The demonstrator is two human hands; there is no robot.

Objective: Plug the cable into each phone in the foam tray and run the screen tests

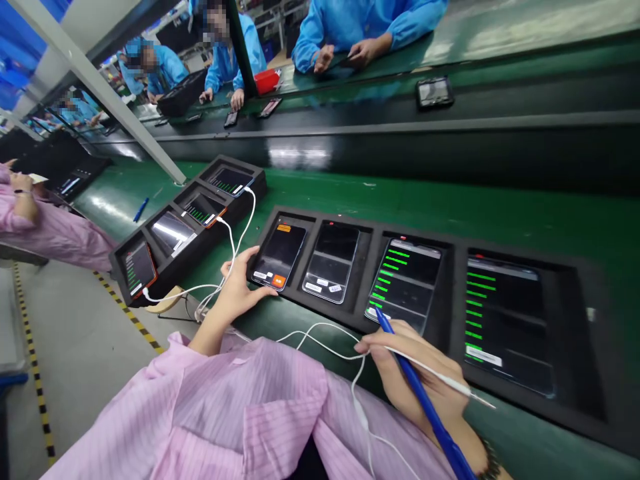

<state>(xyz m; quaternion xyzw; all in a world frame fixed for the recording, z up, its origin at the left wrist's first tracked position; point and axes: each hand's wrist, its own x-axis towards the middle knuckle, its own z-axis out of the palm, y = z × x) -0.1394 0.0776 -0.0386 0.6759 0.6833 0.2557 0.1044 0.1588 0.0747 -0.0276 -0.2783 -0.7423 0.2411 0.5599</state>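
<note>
My left hand (236, 288) rests at the left end of a black foam tray (295, 312), thumb and forefinger spread around the lower left corner of a phone (281, 257). That phone's screen is dark with orange patches. In my right hand (425, 377) are a blue pen (417, 387) and a white cable (430, 370) ending in a thin metal plug (483, 400). The pen's tip is at the lower edge of a phone showing green bars (406, 283). Beside it lie a dark-screened phone (331, 261) and, rightmost, another phone with green bars (507, 327).
A second foam tray (185, 257) at left holds several phones, some plugged into white cables (233, 243). Another blue pen (141, 209) lies on the green bench. Beyond a dark conveyor (350, 157) bearing phones, people in blue (367, 23) work. A person in pink (47, 213) is at left.
</note>
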